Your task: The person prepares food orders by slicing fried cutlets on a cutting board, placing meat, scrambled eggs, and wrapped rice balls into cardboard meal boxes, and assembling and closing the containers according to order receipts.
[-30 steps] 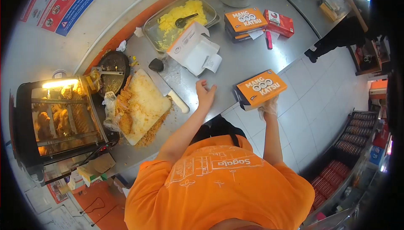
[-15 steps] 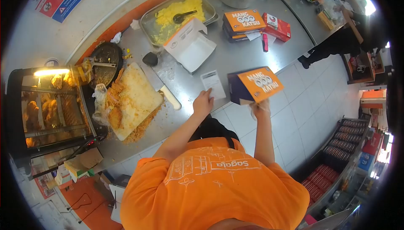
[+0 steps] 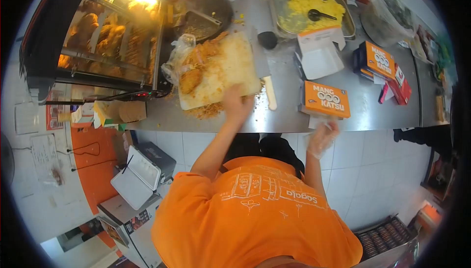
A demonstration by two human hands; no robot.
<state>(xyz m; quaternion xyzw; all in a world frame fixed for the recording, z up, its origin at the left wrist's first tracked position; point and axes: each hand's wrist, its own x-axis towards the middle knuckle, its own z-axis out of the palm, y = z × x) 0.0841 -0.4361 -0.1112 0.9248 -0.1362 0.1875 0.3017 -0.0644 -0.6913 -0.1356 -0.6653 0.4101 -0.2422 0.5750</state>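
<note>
My left hand is over the near right corner of the white cutting board, its fingers blurred. Breaded fried cutlets and crumbs lie on the board's left side. Beside its right edge is a knife, its cream handle toward me. My right hand, in a clear plastic glove, hovers at the counter's front edge with fingers loosely bent and nothing visible in them. Just beyond it a closed orange Mang Katsu box rests on the counter, with white paper showing under its near edge.
An open white box stands before a metal tray of yellow food with a black spoon. More orange boxes and a red box are at right. A lit glass food warmer stands at left.
The orange box has gone from my right hand onto the counter, and that hand has drawn back. My left hand has moved from the paper to the cutting board. The view has turned left.
</note>
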